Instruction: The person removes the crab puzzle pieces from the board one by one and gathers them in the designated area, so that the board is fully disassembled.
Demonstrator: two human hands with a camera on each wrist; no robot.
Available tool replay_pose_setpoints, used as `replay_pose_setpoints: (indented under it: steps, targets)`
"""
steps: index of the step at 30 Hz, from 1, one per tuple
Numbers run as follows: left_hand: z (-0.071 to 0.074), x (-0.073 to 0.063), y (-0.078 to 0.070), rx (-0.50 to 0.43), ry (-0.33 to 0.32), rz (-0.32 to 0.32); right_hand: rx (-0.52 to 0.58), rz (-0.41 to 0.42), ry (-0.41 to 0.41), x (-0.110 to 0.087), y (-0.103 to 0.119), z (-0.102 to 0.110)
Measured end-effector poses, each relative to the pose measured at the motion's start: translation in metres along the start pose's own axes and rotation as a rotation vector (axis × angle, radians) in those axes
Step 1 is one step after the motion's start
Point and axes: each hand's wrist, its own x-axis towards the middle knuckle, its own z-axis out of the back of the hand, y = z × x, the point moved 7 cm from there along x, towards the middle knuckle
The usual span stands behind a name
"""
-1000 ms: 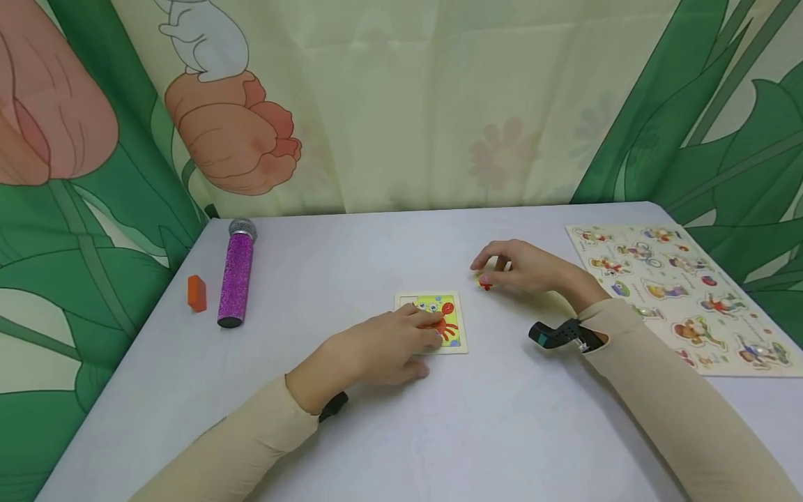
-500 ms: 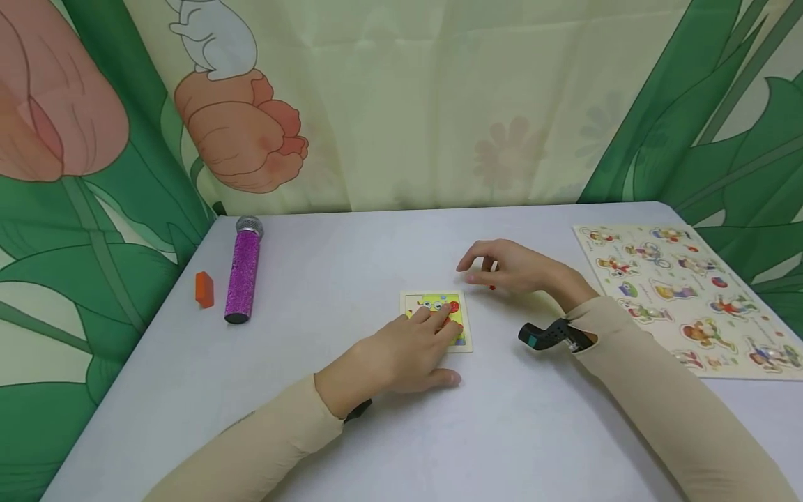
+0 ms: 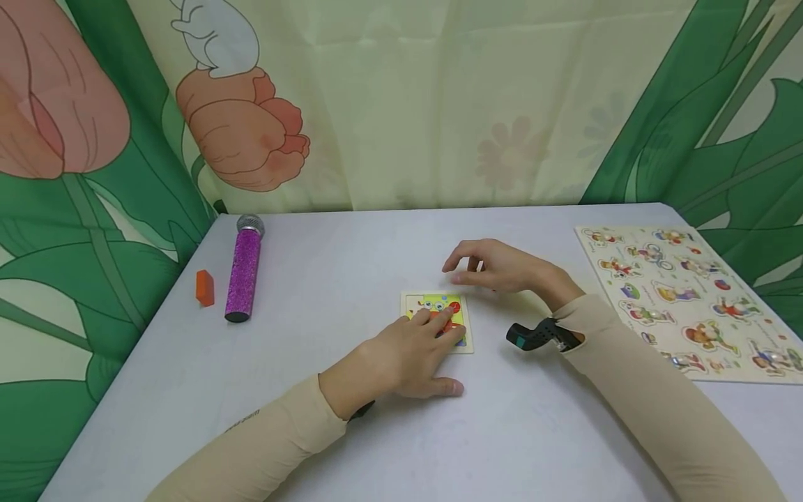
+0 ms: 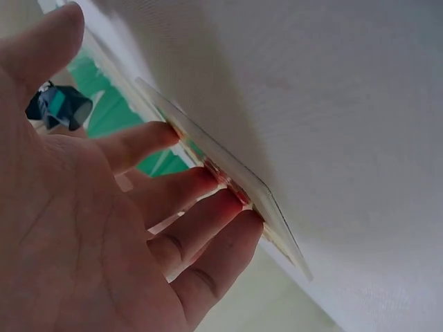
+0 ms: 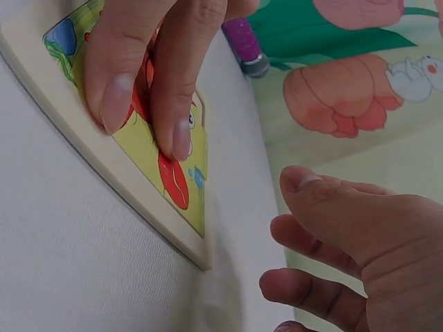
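A small square crab puzzle in a pale wooden frame lies mid-table. My left hand rests its fingertips on the red crab, hiding much of the picture. In the right wrist view, two left fingers press on the puzzle's face. From the left wrist, the frame's edge shows under nearly straight fingers, thumb apart. My right hand hovers just beyond the puzzle's far right corner, loosely bent. Nothing shows between its thumb and fingers; the small red-and-yellow piece seen earlier is hidden.
A purple glitter microphone and an orange block lie at the table's left. A large pale board with colourful pictures covers the right side. A printed curtain hangs behind the table.
My left hand has slid right over the crab, its thumb spreading off the puzzle. My right hand has moved left towards the puzzle, and the small red-and-yellow piece near it has gone from sight.
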Motion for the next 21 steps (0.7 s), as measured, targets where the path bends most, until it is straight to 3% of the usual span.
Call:
replay_pose_setpoints:
  steps: [12,21]
  targets:
    - [-0.001,0.0,0.002,-0.112,0.065,0.003,0.009,0.091,0.017,0.012,0.008,-0.01]
    - [0.0,-0.002,0.001,-0.073,0.046,0.0,0.025,0.112,0.074,0.021,0.015,-0.022]
